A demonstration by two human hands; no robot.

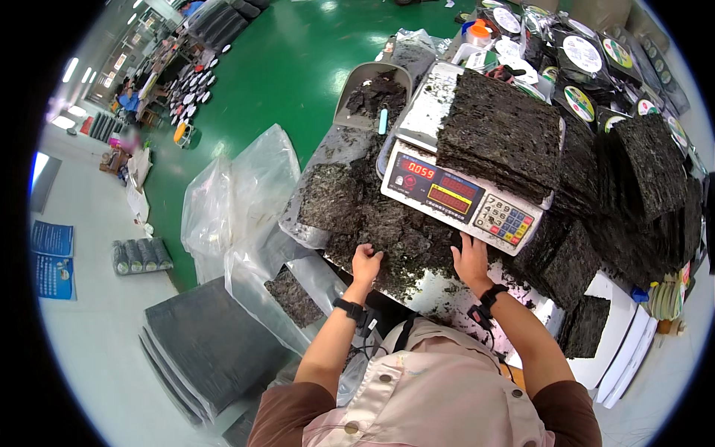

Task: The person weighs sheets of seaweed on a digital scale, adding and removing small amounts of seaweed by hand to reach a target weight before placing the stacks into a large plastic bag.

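My left hand (pixel 366 265) has its fingers curled together at the near edge of a heap of dark dried seaweed pieces (pixel 395 242); what lies inside the fingers, if anything, is hidden. My right hand (pixel 470 262) lies with fingers stretched out just below the front of a white digital scale (pixel 458 195), the fingertips close to its lower edge. On the scale rests a thick stack of dried seaweed sheets (pixel 497 132), covering much of the pan. A lighter brownish seaweed sheet (pixel 328 200) sits at the left of the heap.
Beyond the heap stands a grey dustpan-like scoop (pixel 372 97) holding seaweed scraps. More seaweed stacks (pixel 648 175) and round-labelled packages (pixel 581 56) crowd the right. Clear plastic bags (pixel 242 201) hang at the left, above a stack of dark grey sheets (pixel 216 346).
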